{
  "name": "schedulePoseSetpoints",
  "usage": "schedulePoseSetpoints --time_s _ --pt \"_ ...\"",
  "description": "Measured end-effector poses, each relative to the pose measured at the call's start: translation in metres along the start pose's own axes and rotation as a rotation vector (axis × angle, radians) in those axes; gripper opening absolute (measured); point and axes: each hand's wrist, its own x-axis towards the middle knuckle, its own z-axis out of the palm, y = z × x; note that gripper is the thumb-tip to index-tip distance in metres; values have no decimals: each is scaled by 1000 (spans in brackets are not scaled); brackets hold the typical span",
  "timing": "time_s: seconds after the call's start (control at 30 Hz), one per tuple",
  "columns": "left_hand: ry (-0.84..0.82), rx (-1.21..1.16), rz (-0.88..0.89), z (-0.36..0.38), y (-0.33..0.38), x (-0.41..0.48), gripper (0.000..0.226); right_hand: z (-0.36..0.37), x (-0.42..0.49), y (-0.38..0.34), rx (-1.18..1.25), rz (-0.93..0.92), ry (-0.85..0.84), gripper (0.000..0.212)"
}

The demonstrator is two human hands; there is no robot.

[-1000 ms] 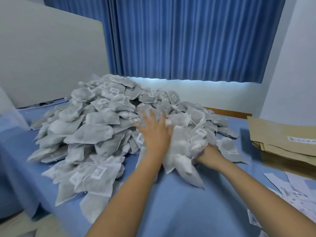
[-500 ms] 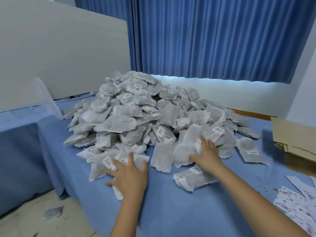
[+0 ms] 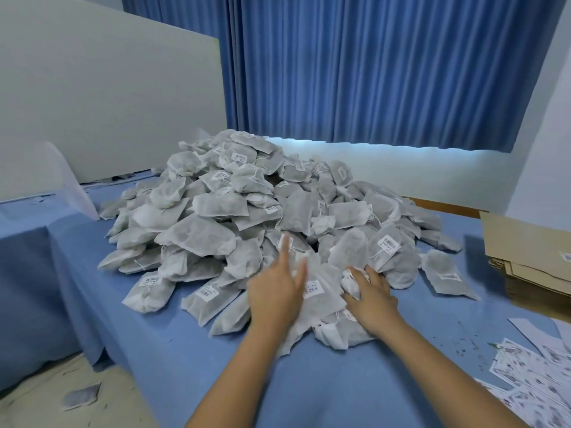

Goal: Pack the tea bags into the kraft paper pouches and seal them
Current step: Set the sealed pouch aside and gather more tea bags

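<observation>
Since half a second ago my left hand (image 3: 273, 291) has swung in from the bags at the table's left edge and now sits just beside my right hand (image 3: 372, 299). The right hand has stayed at the near edge of the pile of tea bags (image 3: 216, 217).

Far out to the left of both hands, one stray tea bag (image 3: 81, 396) lies on the floor beside the blue-covered table (image 3: 185, 350). The left hand is motion-blurred, with its fingers straight and spread, lying over the nearest bags; I cannot tell how firmly it presses. Between the hands lies a labelled tea bag (image 3: 321, 291), touching both. The right hand's fingers are bent down into the heap, and its thumb and fingers pinch a crumpled tea bag (image 3: 350, 284). More bags are bunched under that wrist.

Well right of the right hand stands the stack of kraft paper pouches (image 3: 525, 242). Printed label sheets (image 3: 531, 369) are scattered nearer me on that side.
</observation>
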Motion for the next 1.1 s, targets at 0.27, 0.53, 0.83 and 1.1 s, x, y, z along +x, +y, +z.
schedulePoseSetpoints --time_s 0.27,0.53,0.83,1.1 --pt "-174 22 -303 11 -73 116 57 13 5 -3 -2 38 83 56" --pt "-231 -267 -25 47 -44 98 44 18 17 -8 -24 24 180 46" --pt "-459 -127 226 46 9 70 44 -17 10 14 62 6 49 64" --pt "-367 395 49 8 80 76 46 -81 -14 52 49 -202 72 35"
